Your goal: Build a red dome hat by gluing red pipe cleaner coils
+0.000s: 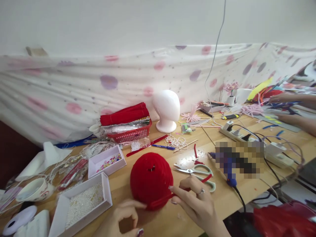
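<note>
A round red fuzzy ball [151,179] with a small dark hole on top rests on the wooden table. My right hand [195,200], a ring on one finger, pinches a red fuzzy strip [164,199] that runs along the ball's lower right side. Low on the ball's left, my left hand [123,215] is slightly blurred, its fingers curved and apart, one fingertip touching the ball near the strip. Scissors with pale green handles [195,170] lie open just right of the ball, with short red pieces by them.
White boxes of beads [108,195] and gems [107,162] stand left. Behind are a red basket [133,133], a white foam head [168,110] and a blue pen [163,147]. A blue glue gun [229,171] and power strip [233,133] lie right. Another person's hands [293,120] are far right.
</note>
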Demonstrator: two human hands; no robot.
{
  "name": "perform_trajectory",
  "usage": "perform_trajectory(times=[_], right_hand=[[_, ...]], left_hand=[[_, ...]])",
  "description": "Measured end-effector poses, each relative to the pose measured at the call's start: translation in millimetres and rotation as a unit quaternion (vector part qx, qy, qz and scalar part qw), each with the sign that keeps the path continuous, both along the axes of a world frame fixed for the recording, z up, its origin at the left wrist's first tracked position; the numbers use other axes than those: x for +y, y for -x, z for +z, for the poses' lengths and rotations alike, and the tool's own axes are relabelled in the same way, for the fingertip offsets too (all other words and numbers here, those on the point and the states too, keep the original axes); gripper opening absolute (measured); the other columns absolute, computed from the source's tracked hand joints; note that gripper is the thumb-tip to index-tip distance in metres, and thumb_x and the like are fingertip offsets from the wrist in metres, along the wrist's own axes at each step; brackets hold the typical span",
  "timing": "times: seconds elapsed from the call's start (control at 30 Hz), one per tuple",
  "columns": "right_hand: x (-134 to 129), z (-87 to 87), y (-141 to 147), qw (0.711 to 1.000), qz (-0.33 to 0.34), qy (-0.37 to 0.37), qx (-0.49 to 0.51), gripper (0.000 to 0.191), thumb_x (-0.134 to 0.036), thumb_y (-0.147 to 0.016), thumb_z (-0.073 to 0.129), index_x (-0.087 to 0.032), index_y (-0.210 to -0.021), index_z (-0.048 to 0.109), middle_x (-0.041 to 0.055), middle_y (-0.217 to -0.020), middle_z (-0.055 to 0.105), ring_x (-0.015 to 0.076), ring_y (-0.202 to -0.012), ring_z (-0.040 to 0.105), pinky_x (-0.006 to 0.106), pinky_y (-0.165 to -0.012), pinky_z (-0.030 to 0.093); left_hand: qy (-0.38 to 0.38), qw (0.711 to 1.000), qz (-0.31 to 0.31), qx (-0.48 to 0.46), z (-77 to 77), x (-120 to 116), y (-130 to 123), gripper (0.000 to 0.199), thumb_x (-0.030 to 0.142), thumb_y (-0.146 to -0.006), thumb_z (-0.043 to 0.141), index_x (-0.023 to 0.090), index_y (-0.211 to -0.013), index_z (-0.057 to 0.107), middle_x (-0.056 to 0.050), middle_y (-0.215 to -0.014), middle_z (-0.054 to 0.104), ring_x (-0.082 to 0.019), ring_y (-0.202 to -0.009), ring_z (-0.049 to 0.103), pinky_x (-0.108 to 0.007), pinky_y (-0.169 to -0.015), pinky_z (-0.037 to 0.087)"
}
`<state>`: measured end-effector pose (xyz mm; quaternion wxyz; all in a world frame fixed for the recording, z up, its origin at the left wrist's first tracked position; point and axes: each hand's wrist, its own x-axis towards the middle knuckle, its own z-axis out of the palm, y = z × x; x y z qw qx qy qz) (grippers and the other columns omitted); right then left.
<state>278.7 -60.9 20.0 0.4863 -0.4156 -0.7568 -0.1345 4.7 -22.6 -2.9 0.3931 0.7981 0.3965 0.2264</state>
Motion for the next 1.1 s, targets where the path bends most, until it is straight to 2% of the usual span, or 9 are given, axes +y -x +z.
perform_trajectory(times=[0.07, 0.17, 0.37, 0.53, 0.63, 0.73, 0.83, 0.97, 1.1], right_hand=[[0, -1.9, 2, 1.0, -0.002, 0.024, 0.01, 0.015, -0.019, -0.097, 0.054, -0.017, -0.096, 0.069, 0.005, -0.076, 0.062, 0.0139, -0.064, 0.053, 0.027, -0.056, 0.045], [5, -8.5, 7, 0.999, -0.002, 0.049, 0.011, 0.013, -0.012, -0.092, 0.058, -0.018, -0.087, 0.068, 0.0032, -0.074, 0.063, 0.0148, -0.068, 0.053, 0.028, -0.061, 0.045], [13, -22.4, 6, 0.994, 0.006, 0.108, -0.004, 0.013, -0.016, -0.093, 0.058, -0.019, -0.084, 0.067, 0.0032, -0.074, 0.064, 0.0158, -0.069, 0.054, 0.028, -0.061, 0.045], [-10, -21.7, -34, 0.985, -0.139, 0.099, 0.031, 0.021, -0.014, -0.093, 0.057, -0.021, -0.111, 0.064, 0.008, -0.097, 0.07, 0.0227, -0.092, 0.064, 0.039, -0.083, 0.051], [-29, -30.3, -63, 0.951, -0.276, 0.116, 0.077, 0.02, -0.017, -0.096, 0.051, -0.021, -0.112, 0.062, 0.0094, -0.099, 0.069, 0.0231, -0.091, 0.067, 0.035, -0.076, 0.053], [-35, -47.0, -82, 0.929, -0.334, 0.146, 0.065, 0.018, -0.026, -0.098, 0.049, -0.02, -0.111, 0.061, 0.0105, -0.099, 0.07, 0.0255, -0.09, 0.068, 0.036, -0.073, 0.053], [-28, -61.2, -92, 0.926, -0.33, 0.175, 0.048, 0.019, -0.03, -0.097, 0.049, -0.02, -0.108, 0.062, 0.0106, -0.1, 0.07, 0.0268, -0.092, 0.069, 0.038, -0.075, 0.054], [-12, -63.5, -96, 0.931, -0.278, 0.234, -0.023, 0.016, -0.03, -0.093, 0.054, -0.023, -0.1, 0.066, 0.0084, -0.099, 0.071, 0.027, -0.092, 0.068, 0.039, -0.075, 0.054], [-2, -55.9, -94, 0.91, -0.245, 0.328, -0.071, 0.024, -0.025, -0.088, 0.053, -0.024, -0.107, 0.068, 0.0093, -0.108, 0.071, 0.0273, -0.093, 0.067, 0.041, -0.077, 0.055]], left_hand=[[-0.008, 0.999, -0.037, 0.026, 6.8, 7, -8, 0.013, 0.029, -0.076, 0.075, 0.028, -0.088, 0.074, -0.008, -0.131, 0.068, -0.03, -0.117, 0.067, -0.044, -0.1, 0.053], [0.023, 0.997, -0.07, -0.006, 10.2, 11, -22, 0.031, 0.044, -0.085, 0.066, 0.027, -0.111, 0.071, -0.011, -0.124, 0.071, -0.027, -0.114, 0.068, -0.039, -0.097, 0.055], [0.08, 0.988, -0.126, -0.038, 0.7, 18, -49, 0.044, 0.04, -0.102, 0.036, 0.022, -0.075, 0.067, -0.004, -0.077, 0.074, -0.018, -0.075, 0.071, -0.026, -0.075, 0.054], [0.093, 0.988, -0.124, -0.026, -9.7, 31, -70, 0.045, 0.039, -0.102, 0.037, 0.021, -0.074, 0.067, -0.012, -0.133, 0.065, -0.024, -0.119, 0.063, -0.04, -0.105, 0.048], [0.143, 0.98, -0.133, -0.023, -12.1, 34, -78, 0.044, 0.043, -0.101, 0.036, 0.022, -0.077, 0.066, -0.01, -0.152, 0.049, -0.026, -0.142, 0.044, -0.048, -0.118, 0.033], [0.156, 0.981, -0.104, -0.05, -15.0, 37, -78, 0.044, 0.048, -0.1, 0.038, 0.022, -0.079, 0.066, -0.01, -0.157, 0.041, -0.028, -0.147, 0.036, -0.053, -0.12, 0.027], [0.161, 0.979, -0.036, -0.116, -20.9, 40, -66, 0.046, 0.053, -0.098, 0.041, 0.021, -0.078, 0.068, -0.014, -0.144, 0.055, -0.031, -0.135, 0.05, -0.05, -0.114, 0.037], [0.199, 0.965, -0.012, -0.169, -24.5, 44, -50, 0.046, 0.053, -0.099, 0.041, 0.02, -0.08, 0.068, -0.008, -0.086, 0.067, -0.021, -0.085, 0.065, -0.034, -0.083, 0.053], [0.205, 0.969, -0.031, -0.135, -22.6, 46, -44, 0.043, 0.051, -0.098, 0.046, 0.02, -0.083, 0.072, -0.009, -0.1, 0.068, -0.022, -0.098, 0.063, -0.032, -0.091, 0.049]])
